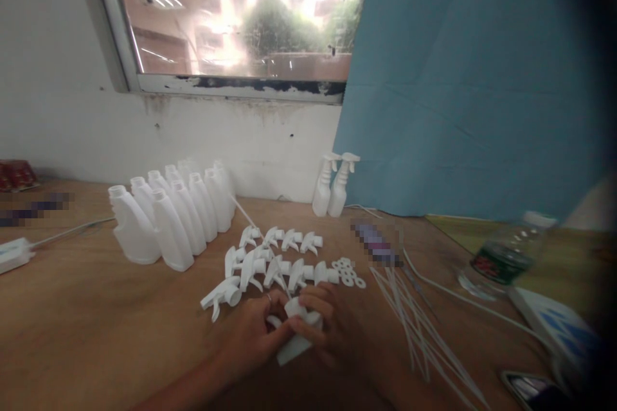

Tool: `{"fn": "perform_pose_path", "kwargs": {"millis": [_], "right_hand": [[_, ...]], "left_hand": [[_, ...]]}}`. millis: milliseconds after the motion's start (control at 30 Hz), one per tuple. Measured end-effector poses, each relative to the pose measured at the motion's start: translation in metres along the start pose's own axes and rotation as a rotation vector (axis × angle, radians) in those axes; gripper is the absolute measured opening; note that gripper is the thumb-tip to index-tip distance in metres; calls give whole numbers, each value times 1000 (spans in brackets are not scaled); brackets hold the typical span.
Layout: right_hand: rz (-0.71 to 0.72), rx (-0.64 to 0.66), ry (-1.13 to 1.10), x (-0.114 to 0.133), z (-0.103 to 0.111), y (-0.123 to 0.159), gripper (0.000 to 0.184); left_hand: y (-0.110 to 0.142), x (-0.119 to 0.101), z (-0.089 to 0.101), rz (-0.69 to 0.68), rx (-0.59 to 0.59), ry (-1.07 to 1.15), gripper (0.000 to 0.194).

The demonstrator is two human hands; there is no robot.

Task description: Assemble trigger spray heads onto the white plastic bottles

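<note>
Close in front of me, a white trigger spray head is held between both hands, its collar facing away. My left hand is closed around its left side. From the right, my right hand grips it with the fingers near the collar. A thin white dip tube rises from the collar and slants far up to the left. Just beyond my hands lie several more spray heads in rough rows. A small cluster of white ring washers rests to their right.
Several open white bottles stand at the left back. Two assembled spray bottles stand by the wall. Loose dip tubes lie right of my hands. Farther right are a water bottle, a cable and a phone.
</note>
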State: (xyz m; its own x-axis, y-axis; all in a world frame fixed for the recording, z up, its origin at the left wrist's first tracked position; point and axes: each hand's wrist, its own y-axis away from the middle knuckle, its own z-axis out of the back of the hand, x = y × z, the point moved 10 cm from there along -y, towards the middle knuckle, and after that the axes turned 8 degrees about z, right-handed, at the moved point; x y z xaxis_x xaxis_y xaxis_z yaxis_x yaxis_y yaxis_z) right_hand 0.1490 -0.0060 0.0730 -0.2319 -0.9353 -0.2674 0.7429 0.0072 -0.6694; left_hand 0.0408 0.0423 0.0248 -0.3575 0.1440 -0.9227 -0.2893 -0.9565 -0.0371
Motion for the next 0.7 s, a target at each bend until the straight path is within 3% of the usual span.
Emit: {"fn": "perform_pose_path", "kwargs": {"millis": [100,200,267,300,333,400,467,533,600,700], "right_hand": [[74,2,85,8,7,-3,29],[105,27,81,12,14,-7,27],[75,-18,65,8,24,-5,32],[40,-64,58,3,30,-2,34],[-6,-114,50,-4,36,2,37],[-171,-221,31,-27,47,17,41],[-445,-352,8,-61,59,43,42],[-748,-520,-56,-93,67,78,38],[-958,-677,-216,-116,65,108,33],[-1066,-835,-525,-139,55,126,28]], "left_hand": [[10,-13,-4,-41,9,-156,33],[18,-27,-1,-102,59,-270,33],[19,-33,12,-134,85,-282,31],[17,-36,26,-152,43,-295,30],[16,-40,51,-175,-76,-322,29],[20,-48,115,-245,-456,-416,25],[40,-54,180,-312,-916,-549,25],[59,-49,225,-303,-1255,-666,37],[64,-30,256,-206,-1403,-699,55],[57,8,279,-35,-1420,-673,72]]}}
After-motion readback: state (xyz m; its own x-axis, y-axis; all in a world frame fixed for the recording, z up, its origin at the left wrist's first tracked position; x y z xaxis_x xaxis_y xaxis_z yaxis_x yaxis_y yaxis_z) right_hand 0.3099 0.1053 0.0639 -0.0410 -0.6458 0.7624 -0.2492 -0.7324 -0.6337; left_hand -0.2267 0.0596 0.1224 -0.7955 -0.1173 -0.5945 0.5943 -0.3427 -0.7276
